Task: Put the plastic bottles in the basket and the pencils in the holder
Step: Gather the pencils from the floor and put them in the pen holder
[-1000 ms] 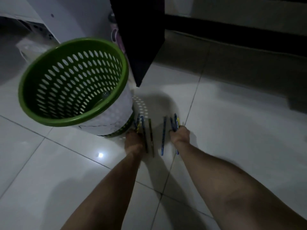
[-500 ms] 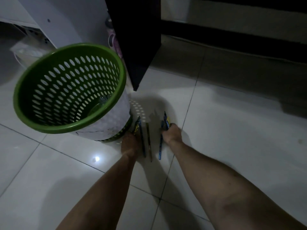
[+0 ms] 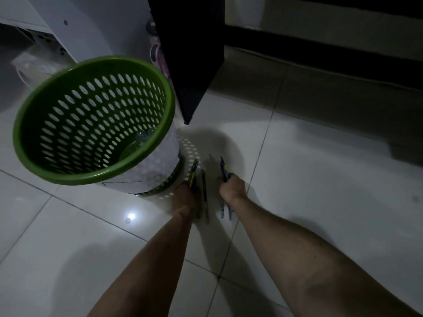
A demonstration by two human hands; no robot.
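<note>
Several pencils on a glossy white tiled floor (image 3: pixel 320 179), beside a green perforated basket (image 3: pixel 57 177). Item: pencils in the right hand (image 3: pixel 232 191), a small bunch, blue with yellow printing, tips (image 3: pixel 223 167) projecting forward and tails trailing behind the wrist; the grip is clenched around their middle. Item: pencils at the left hand (image 3: pixel 184 197), yellowish-dark (image 3: pixel 192 171), fingers curled over them, seemingly clasped though blur makes the hold hard to confirm. Item: one loose pencil (image 3: pixel 204 195), dark and slim, lying flat on the tile between the two hands. Item: clear plastic bottle (image 3: pixel 137 143), crumpled, resting at the bottom of the basket. Basket: round, rigid plastic, oval holes, smooth rolled rim, partly wrapped in a pale liner. No holder can be made out. Handling, as judged: pencils are light, stiff, thin, smooth-lacquered, prone to rolling and to slipping from a loose bunch; best taken near mid-length, pinched firmly, points kept aligned. Dark cabinet panel (image 3: pixel 190 53) stands behind the basket.
</note>
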